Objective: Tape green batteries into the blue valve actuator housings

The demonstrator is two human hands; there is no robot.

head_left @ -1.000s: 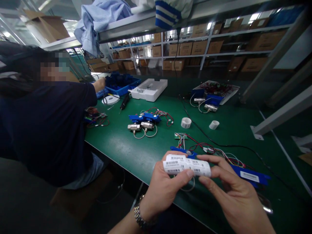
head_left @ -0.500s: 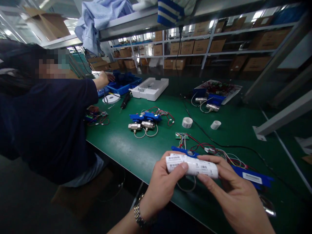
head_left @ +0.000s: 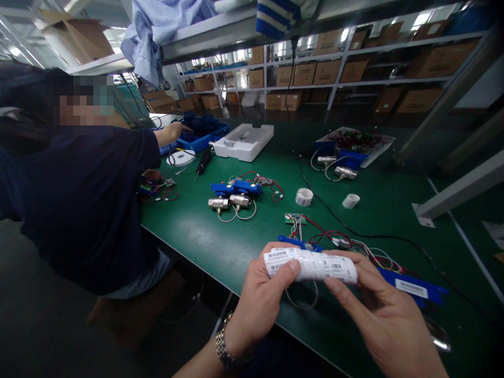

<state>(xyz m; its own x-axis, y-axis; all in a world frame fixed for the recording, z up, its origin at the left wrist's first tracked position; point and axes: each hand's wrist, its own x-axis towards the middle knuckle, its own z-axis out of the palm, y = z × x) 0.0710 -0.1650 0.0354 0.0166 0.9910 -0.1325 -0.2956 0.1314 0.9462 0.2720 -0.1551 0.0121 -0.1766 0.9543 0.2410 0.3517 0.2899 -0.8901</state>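
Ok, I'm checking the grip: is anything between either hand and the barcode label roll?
Nothing visible: the left hand and right hand both touch the label roll directly. The blue part shows just beyond the roll, not between.

The left hand (head_left: 262, 289) and the right hand (head_left: 388, 312) are holding white barcode labels (head_left: 315, 266) above the near edge of the green surface (head_left: 189, 231). Farther from this edge, a label roll (head_left: 304, 198) is resting.

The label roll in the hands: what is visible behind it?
Behind the label roll, part of a blue casing shows, with a small circuit board beyond it. What the roll directly covers cannot be seen.
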